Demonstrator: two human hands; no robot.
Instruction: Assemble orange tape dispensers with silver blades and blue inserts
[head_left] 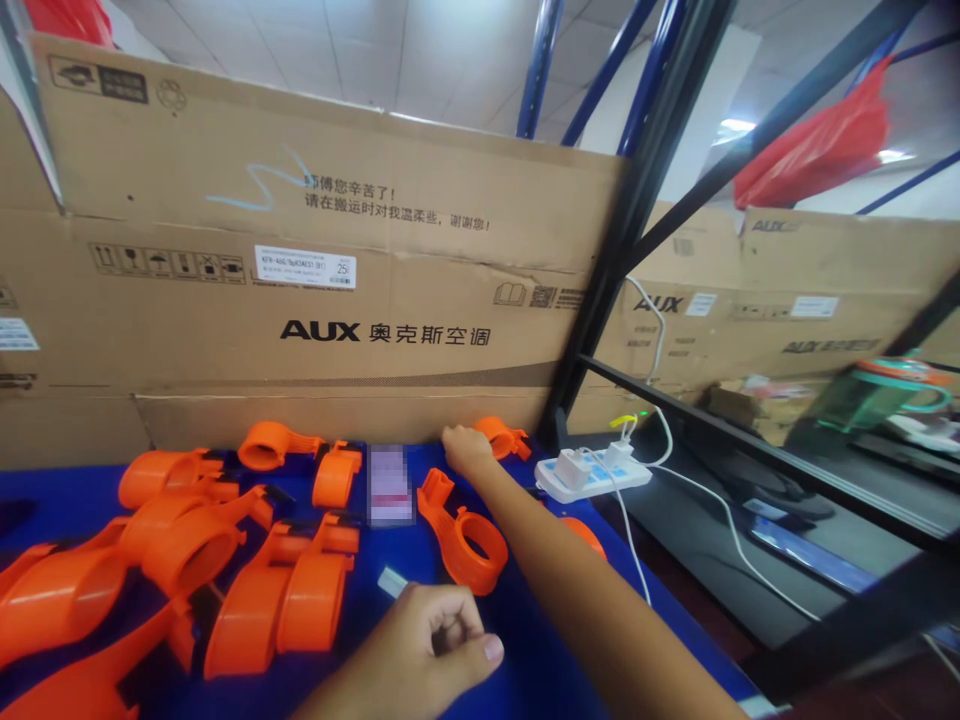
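Observation:
My left hand (435,640) is low in the middle with its fingers curled in and the thumb across in front. Whatever may be inside the curl is hidden. A small pale strip (391,582) shows just beyond its knuckles; I cannot tell whether they touch. My right hand (466,450) reaches to the back edge of the blue surface, by the cardboard, its fingertips hidden. Beside it is an orange plastic tape dispenser (501,438), partly behind the hand. Another orange tape dispenser (469,540), with an empty ring, lies between my hands.
Several orange tape dispensers (244,620) crowd the left of the blue surface (375,655). A blurred rectangular item (390,485) lies mid-back. A large AUX cardboard sheet (300,200) stands behind. At right are a white power strip (592,475) with cords and a black shelf frame (645,170).

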